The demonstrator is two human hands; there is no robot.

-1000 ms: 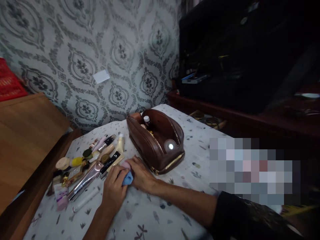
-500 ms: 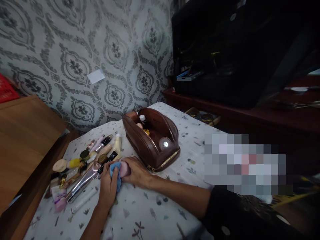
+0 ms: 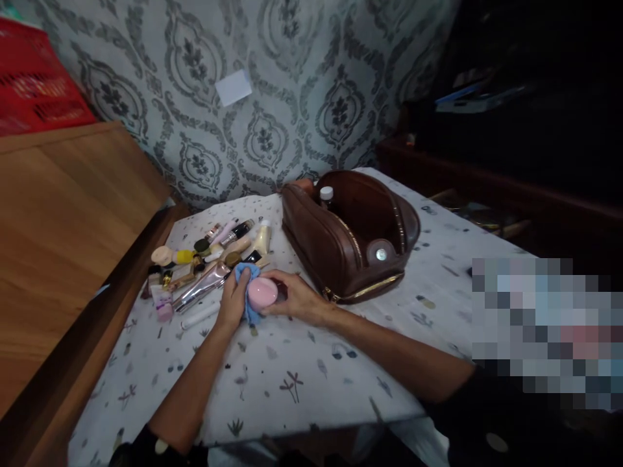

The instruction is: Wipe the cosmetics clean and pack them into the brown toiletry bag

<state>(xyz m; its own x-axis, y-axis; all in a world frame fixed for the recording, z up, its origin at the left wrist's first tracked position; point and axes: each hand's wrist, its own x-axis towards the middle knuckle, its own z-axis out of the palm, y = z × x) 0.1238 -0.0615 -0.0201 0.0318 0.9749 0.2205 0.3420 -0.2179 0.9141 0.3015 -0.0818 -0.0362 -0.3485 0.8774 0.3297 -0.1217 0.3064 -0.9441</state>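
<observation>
Over the patterned tablecloth, my left hand (image 3: 232, 303) is closed on a blue cloth (image 3: 252, 316), which it presses against a pink, rounded container (image 3: 263, 293). From the other side, the fingers of my right hand (image 3: 294, 295) grip that same container; its smooth oval face is turned toward me. Beyond my left hand lies a loose heap of cosmetics: a shiny silver-pink tube (image 3: 202, 290), a cream tube (image 3: 263, 237), a white pen-like stick (image 3: 199, 315) and several others. Past my right hand stands a brown toiletry bag (image 3: 311, 243), unzipped, with a white-capped bottle (image 3: 326, 193) inside.
A wooden cabinet (image 3: 73, 220) borders the table on the left, with a red basket (image 3: 43, 84) on top. The patterned wall (image 3: 263, 136) rises behind. Dark furniture (image 3: 487, 188) stands along the right. A blurred-out patch covers the area at the right edge.
The view has swung left and down, so the table appears further right. The pink container has turned, its oval face now showing. Both hands stay on it with the cloth.
</observation>
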